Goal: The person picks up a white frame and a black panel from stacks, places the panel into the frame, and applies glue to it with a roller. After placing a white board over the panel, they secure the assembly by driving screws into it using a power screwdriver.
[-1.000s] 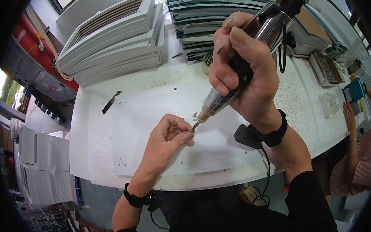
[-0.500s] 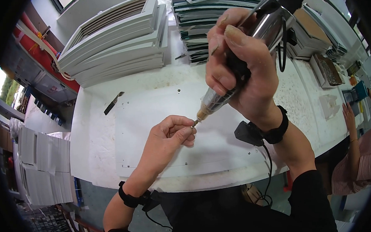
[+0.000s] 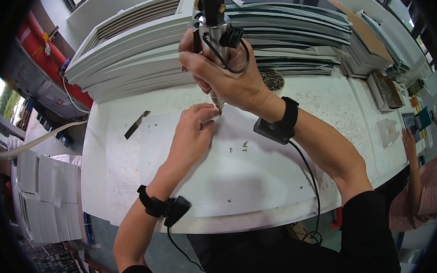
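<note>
Right hand [image 3: 228,79] clenched around upright power screwdriver [image 3: 213,25], left hand [image 3: 192,130] pinching (something tiny) at its tip

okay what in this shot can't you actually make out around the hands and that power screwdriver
Head view only:
- Tip of the power screwdriver: hidden behind the right hand.
- What the left hand pinches under the tip: too small, covered by fingertips.
- Screwdriver top: cut off by the upper edge.
- Small bits on the white panel: too small to identify.
- Contents of the bowl: blurred, partly behind the wrist.
</note>
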Motion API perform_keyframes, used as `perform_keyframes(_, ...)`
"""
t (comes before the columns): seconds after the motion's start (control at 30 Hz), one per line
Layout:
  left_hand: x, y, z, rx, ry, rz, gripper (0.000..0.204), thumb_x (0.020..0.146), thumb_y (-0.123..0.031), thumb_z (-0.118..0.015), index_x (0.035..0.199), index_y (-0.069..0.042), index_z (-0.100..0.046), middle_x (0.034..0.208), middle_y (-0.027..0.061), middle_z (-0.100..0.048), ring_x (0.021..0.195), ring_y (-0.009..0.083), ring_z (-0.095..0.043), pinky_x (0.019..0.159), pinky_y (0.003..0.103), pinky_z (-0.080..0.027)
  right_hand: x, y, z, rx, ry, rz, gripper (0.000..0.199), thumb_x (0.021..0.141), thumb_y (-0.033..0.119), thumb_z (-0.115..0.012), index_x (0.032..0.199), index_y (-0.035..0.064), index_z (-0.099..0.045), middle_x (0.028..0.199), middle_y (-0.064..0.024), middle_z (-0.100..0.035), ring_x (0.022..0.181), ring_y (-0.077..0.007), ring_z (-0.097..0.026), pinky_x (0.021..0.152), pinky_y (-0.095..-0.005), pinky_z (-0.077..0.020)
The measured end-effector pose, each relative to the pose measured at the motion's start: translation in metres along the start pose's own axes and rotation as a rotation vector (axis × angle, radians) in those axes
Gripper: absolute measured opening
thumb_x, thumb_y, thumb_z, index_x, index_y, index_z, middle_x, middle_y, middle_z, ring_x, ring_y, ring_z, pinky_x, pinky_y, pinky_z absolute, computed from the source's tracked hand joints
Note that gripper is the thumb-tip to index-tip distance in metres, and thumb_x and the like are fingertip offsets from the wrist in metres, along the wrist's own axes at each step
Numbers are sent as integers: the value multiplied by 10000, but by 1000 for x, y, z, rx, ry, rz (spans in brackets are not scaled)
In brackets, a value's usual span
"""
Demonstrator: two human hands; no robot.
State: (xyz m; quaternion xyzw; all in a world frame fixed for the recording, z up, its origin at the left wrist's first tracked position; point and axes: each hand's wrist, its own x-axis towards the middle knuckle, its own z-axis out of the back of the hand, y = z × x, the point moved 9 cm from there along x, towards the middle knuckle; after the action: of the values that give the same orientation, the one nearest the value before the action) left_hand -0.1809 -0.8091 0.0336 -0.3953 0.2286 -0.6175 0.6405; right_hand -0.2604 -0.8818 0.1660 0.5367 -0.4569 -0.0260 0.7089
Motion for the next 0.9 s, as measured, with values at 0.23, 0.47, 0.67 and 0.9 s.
perform_keyframes(0.23, 3, 6, -1, 67, 15, -20, 254, 936, -10, -575, 1147, 15, -713, 1319, 114, -614, 1232, 283, -569, 1022, 353, -477, -3, -8, 4, 47, -38, -39, 136, 948, 154, -716, 1011, 46, -661, 764, 38, -640, 669, -30, -565, 641, -225, -485)
perform_keyframes(0.47, -6, 2, -11, 386, 104, -88, 397, 986, -129, -557, 1352, 19, -594, 1487, 184, -511, 1402, 372, -446, 1165, 468, -368, -3, -21, 6, 104, 4, -105, 133, 957, 178, -707, 947, 64, -639, 682, 49, -586, 567, -29, -524, 535, -218, -445)
perform_keyframes(0.67, -28, -1, -27, 734, 225, -101, 665, 1071, -357, -403, 1590, 42, -285, 1663, 262, -256, 1571, 413, -177, 1277, 545, -107, -4, -28, -2, 52, 108, -114, 148, 991, 172, -670, 912, 57, -624, 678, 15, -575, 563, -35, -502, 502, -225, -403)
perform_keyframes(0.9, -32, 1, -26, 763, 234, -74, 721, 1067, -434, -378, 1603, 36, -264, 1672, 277, -224, 1580, 418, -136, 1278, 540, -86, -8, -35, -14, 52, 130, -138, 156, 980, 176, -709, 917, 53, -638, 664, 25, -572, 552, -34, -494, 497, -227, -390)
